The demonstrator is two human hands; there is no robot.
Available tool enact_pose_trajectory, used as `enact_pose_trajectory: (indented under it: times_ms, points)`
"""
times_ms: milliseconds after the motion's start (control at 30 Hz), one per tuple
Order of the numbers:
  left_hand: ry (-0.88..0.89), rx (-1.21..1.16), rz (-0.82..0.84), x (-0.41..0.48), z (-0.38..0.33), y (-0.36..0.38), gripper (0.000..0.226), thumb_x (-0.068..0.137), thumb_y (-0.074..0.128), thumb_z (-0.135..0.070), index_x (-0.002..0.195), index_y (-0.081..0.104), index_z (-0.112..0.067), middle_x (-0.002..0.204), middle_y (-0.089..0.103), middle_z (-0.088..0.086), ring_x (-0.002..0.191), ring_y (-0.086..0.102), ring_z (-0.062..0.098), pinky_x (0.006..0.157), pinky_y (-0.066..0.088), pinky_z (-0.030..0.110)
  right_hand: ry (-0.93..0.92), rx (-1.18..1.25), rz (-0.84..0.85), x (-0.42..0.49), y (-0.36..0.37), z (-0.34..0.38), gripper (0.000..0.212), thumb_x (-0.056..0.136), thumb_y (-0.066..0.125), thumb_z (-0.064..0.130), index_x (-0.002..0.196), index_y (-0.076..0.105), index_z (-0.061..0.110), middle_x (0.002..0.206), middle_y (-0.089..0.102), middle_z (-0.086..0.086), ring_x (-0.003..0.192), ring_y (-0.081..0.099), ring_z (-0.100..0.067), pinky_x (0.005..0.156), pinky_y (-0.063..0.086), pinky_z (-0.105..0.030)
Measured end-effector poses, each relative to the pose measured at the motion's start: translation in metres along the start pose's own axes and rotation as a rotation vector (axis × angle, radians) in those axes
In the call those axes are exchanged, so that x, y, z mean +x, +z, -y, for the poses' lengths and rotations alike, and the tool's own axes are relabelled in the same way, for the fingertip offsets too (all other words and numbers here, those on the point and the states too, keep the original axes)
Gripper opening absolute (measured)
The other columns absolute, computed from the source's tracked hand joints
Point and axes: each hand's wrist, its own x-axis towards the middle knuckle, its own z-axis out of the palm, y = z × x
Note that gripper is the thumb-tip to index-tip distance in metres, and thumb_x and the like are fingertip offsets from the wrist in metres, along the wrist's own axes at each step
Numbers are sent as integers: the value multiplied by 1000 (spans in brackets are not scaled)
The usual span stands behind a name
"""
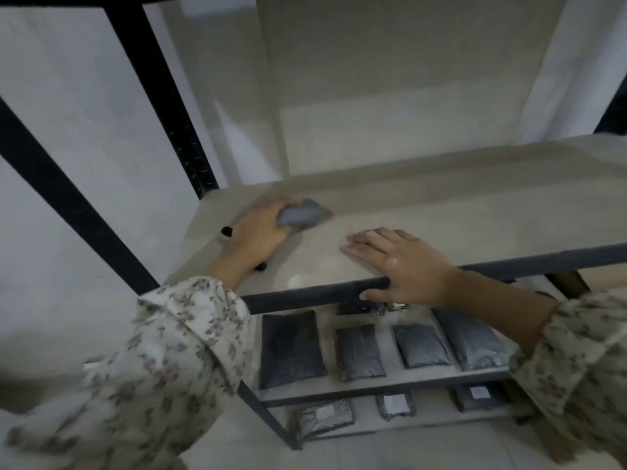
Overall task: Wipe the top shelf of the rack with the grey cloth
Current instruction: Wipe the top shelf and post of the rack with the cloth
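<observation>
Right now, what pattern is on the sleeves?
A small floral print on a pale fabric, clearest on the left sleeve in the head view.

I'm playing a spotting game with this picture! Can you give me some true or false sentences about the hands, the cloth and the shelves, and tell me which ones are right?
1. The left hand holds the grey cloth on the top shelf. True.
2. The right hand holds a second cloth. False: it holds nothing and rests flat on the shelf, thumb over the front edge.
3. Dark packets lie on the shelf below. True.
4. The top shelf is piled with boxes. False: only the hands, the cloth and a couple of small black objects show there.
5. Both sleeves are plain black. False: they are pale with a flower print.
</observation>
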Motion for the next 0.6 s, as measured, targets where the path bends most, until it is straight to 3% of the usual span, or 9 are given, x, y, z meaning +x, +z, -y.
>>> enact_pose_trajectory:
  times_ms: [133,267,400,433,500,567,600]
  points:
    - [90,113,42,-20,-9,9,44,84,61,-19,125,53,-33,122,62,-1,97,55,8,80,40,20,47,105,25,0,-2,0,87,77,55,62,145,25,19,148,33,1,131,35,-19,109,30,-31]
    - [230,43,109,-64,-29,2,49,77,67,-17,120,57,-38,119,65,-5,100,61,12,85,49,28,70,160,21,1,-2,-1,90,72,59,64,144,30,18,147,36,1,131,36,-19,109,33,-35]
    - [218,-361,251,-103,-42,-8,37,84,63,-10,114,59,-30,113,64,-12,103,59,-4,87,46,15,90,383,26,6,-10,2,94,59,51,81,133,48,24,135,47,4,123,41,-12,105,36,-32]
    - [153,-529,215,-107,-45,-10,33,87,59,-6,113,56,-26,112,62,-12,101,58,-8,87,45,12,102,509,-11,7,-14,8,86,59,54,78,126,56,24,126,52,5,115,44,-6,100,37,-25]
    - [-46,-863,66,-107,-54,-16,23,93,48,-9,111,51,-24,107,59,-10,91,59,-9,81,48,12,173,884,-60,10,-25,28,48,71,67,54,107,63,23,106,58,7,95,52,2,87,41,-17]
    - [-258,-1088,4,-99,-63,-14,20,96,44,-28,115,50,-23,106,61,-2,89,63,0,77,53,15,236,1285,-83,17,-31,52,14,84,61,28,95,59,19,92,60,8,83,58,3,80,44,-17]
    - [-327,-1130,6,-94,-66,-12,34,94,46,-40,120,49,-19,112,62,5,96,64,9,84,54,22,267,1448,-118,22,-33,64,9,86,58,25,91,54,19,89,60,7,82,59,0,77,46,-19]
